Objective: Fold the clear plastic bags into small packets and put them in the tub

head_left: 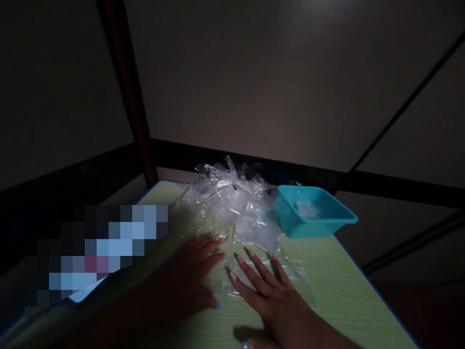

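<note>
A flat clear plastic bag (pixel 301 274) lies on the light green table near its front. My right hand (pixel 271 295) rests over it with the fingers spread and nothing held. To the left, my left hand (pixel 198 274) is slightly blurred, its fingers apart and empty, beside the bag's left end. Just beyond both hands sits a loose heap of crumpled clear plastic bags (pixel 232 198). One smoother bag (pixel 257 232) at the front of the heap lies flat toward my fingertips.
A turquoise plastic basket (pixel 316 228) with some clear plastic inside stands at the table's back right. A blurred-out light blue object (pixel 119 242) lies along the left edge of the table (pixel 348 286). Dark-trimmed panels rise behind.
</note>
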`<state>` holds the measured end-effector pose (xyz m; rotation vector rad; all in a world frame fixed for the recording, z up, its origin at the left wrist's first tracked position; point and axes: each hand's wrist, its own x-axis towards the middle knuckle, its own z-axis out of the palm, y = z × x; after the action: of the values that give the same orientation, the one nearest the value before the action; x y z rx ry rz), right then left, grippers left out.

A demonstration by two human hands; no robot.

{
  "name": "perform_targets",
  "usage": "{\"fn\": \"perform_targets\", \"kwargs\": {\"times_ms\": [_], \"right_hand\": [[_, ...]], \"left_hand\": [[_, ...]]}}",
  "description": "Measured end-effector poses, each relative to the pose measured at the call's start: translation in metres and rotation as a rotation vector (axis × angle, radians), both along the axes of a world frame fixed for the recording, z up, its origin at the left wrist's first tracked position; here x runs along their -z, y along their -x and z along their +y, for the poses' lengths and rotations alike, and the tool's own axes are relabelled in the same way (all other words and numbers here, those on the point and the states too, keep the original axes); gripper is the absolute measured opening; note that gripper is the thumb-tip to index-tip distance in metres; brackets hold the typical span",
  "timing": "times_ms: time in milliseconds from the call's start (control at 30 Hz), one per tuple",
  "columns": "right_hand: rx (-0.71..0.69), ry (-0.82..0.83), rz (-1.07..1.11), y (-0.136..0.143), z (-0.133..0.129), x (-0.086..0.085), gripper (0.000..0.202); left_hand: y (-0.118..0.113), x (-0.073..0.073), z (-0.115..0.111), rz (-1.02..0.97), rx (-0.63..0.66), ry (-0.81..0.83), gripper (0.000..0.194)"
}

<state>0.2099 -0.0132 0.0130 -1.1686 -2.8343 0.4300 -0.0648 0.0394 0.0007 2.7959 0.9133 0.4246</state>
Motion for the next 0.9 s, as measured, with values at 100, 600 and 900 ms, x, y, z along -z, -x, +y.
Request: {"fn": "perform_targets", "kwargs": {"times_ms": [100, 600, 900], "right_hand": [[0.014, 0.021, 0.004, -0.001, 0.000, 0.004, 0.092], [0.088, 0.071, 0.047, 0.003, -0.009, -0.007, 0.091], [0.116, 0.111, 0.047, 0.005, -0.011, -0.011, 0.091]], "left_hand": [[-0.006, -0.001, -0.008, 0.042, 0.141, 0.084, 0.083], [-0.008, 0.004, -0.008, 0.154, 0.093, 0.076, 0.075], [-0.002, 0.007, -0.005, 0.135, -0.043, 0.014, 0.069]]}}
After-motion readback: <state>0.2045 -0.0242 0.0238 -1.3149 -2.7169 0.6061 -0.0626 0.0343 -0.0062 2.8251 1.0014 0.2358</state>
